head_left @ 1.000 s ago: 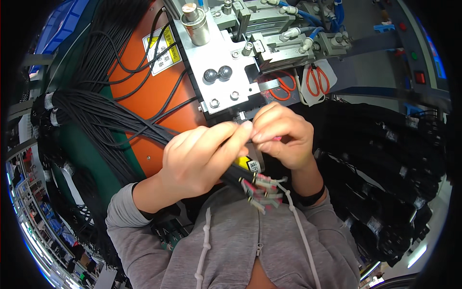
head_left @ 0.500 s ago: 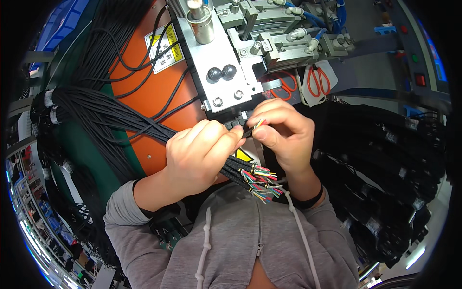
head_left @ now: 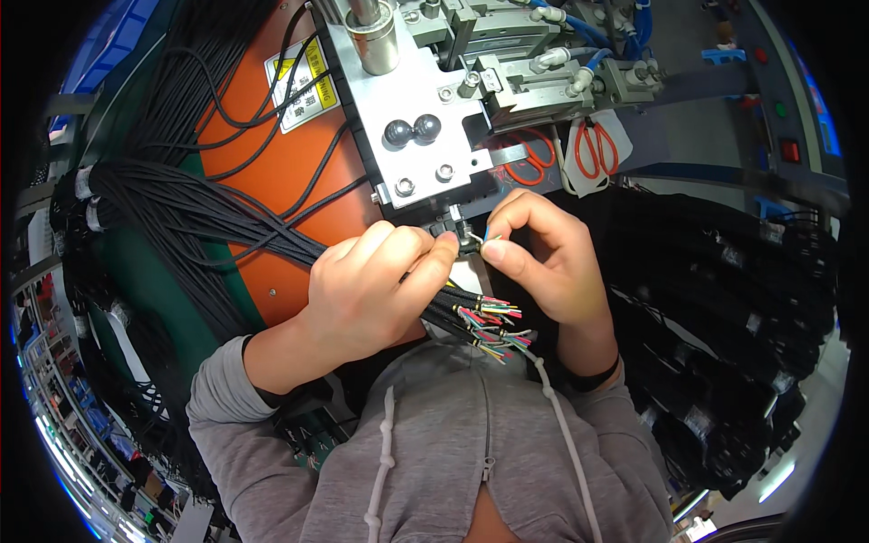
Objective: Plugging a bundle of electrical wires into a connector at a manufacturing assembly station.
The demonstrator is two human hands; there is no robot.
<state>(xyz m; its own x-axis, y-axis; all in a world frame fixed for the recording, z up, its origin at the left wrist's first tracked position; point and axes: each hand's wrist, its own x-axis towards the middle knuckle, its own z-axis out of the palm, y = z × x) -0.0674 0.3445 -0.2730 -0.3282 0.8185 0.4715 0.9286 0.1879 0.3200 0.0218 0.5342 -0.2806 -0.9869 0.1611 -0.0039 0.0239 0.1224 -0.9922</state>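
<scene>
My left hand is closed around a black cable just in front of the machine, most of that cable being hidden by the fingers. Thumb and forefinger of my right hand pinch the thin coloured wires that come out of the cable's end. Below my left hand, a bundle of black cables ends in fanned-out red, yellow, green and white wires. Right by my fingertips sits a small dark metal fixture at the front of the machine's pale metal plate.
Two black ball knobs stand on the plate. Red-handled scissors lie to the right, another red-handled pair beside the machine. Long black cables spread over the orange surface. More cable bundles hang at the right.
My right hand has shifted slightly right and down, and its fingers have moved along the wires. The wires look less fanned out now. My left hand has barely moved.
</scene>
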